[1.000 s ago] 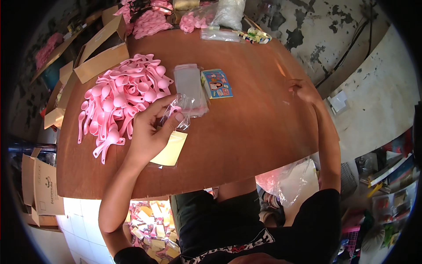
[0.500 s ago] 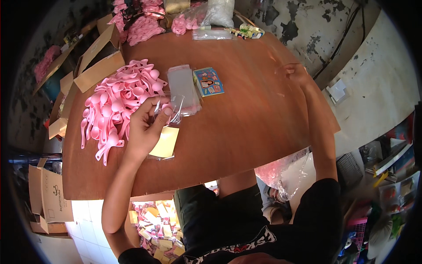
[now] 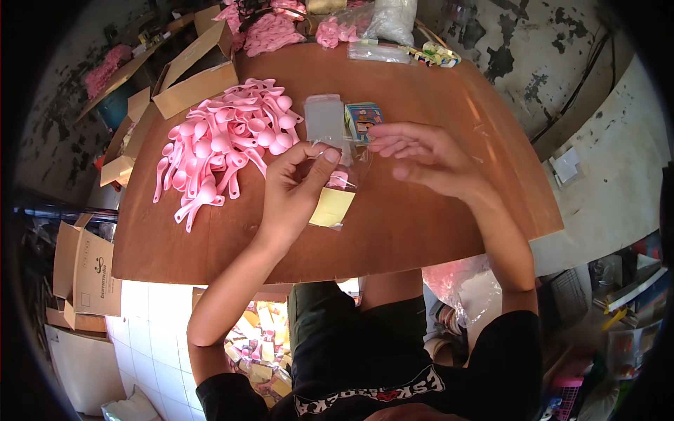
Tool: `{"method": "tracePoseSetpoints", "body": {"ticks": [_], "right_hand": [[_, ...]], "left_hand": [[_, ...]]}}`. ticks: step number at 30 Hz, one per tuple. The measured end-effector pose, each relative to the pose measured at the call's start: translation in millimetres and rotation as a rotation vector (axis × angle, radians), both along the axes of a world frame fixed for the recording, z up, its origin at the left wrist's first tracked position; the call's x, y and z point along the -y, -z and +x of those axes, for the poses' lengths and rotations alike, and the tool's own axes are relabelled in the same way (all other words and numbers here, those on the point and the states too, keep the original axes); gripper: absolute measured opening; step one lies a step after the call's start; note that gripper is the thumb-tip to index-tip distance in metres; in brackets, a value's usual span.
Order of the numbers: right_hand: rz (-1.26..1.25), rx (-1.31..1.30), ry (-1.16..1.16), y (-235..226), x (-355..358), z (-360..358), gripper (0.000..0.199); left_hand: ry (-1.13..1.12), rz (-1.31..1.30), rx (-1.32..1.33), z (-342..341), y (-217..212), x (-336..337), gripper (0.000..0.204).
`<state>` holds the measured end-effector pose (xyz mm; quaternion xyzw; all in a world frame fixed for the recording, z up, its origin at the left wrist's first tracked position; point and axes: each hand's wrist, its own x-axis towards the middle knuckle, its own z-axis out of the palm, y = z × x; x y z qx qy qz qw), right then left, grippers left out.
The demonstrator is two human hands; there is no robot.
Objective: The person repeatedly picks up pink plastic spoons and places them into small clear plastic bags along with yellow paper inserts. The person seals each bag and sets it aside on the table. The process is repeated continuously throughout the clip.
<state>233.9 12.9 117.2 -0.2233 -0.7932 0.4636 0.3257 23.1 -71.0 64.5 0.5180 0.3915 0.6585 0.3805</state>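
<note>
My left hand (image 3: 298,186) is closed on a clear plastic bag (image 3: 362,163), pinching it between thumb and fingers over the table. Inside the bag a pink piece, apparently a spoon (image 3: 338,179), shows beside a pale yellow card (image 3: 331,208). Just right of the bag, my right hand (image 3: 435,158) is open, fingers stretched toward the bag's upper edge, holding nothing. Behind the hands lies a stack of clear bags (image 3: 324,118), and against its right side a stack of colourful printed cards (image 3: 366,116), partly hidden by my right fingers. A heap of pink spoons (image 3: 221,140) covers the table to the left.
An open cardboard box (image 3: 196,84) stands at the table's far left edge. Along the back are pink bundles (image 3: 277,34), a white plastic sack (image 3: 393,21) and flat clear packs (image 3: 379,52). Below the near edge, a box of packed spoons (image 3: 263,351) sits by my legs.
My right hand has swung in from the table's far right edge to beside the bag. The left hand still holds the bag; the whole view has shifted.
</note>
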Motion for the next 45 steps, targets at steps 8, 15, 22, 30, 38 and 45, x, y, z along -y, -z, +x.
{"method": "tracePoseSetpoints", "body": {"ticks": [8,15,22,30,38,45], "right_hand": [[0.277,-0.237,0.086,-0.2,-2.7,-38.1,0.007],[0.210,-0.222,0.107,20.7,-16.3,-53.2,0.007],[0.187,-0.140,0.167,6.6,-27.7,-35.3,0.013],[0.304,-0.365,0.343,-37.1,-23.4,-29.7,0.018],[0.187,-0.130,0.172,-1.7,-17.8,-48.9,0.010],[0.324,-0.107,0.143,5.5,-27.2,-22.9,0.011]], "left_hand": [[-0.281,0.494,-0.258,41.3,-2.2,64.9,0.034],[1.326,0.485,0.905,144.2,-40.5,129.5,0.077],[1.182,0.688,1.409,173.4,-97.3,152.9,0.086],[1.011,0.967,1.347,173.3,-85.8,136.6,0.083],[1.220,0.271,0.476,115.3,-26.8,138.8,0.062],[0.099,-0.638,0.593,-28.8,232.9,243.3,0.031]]}}
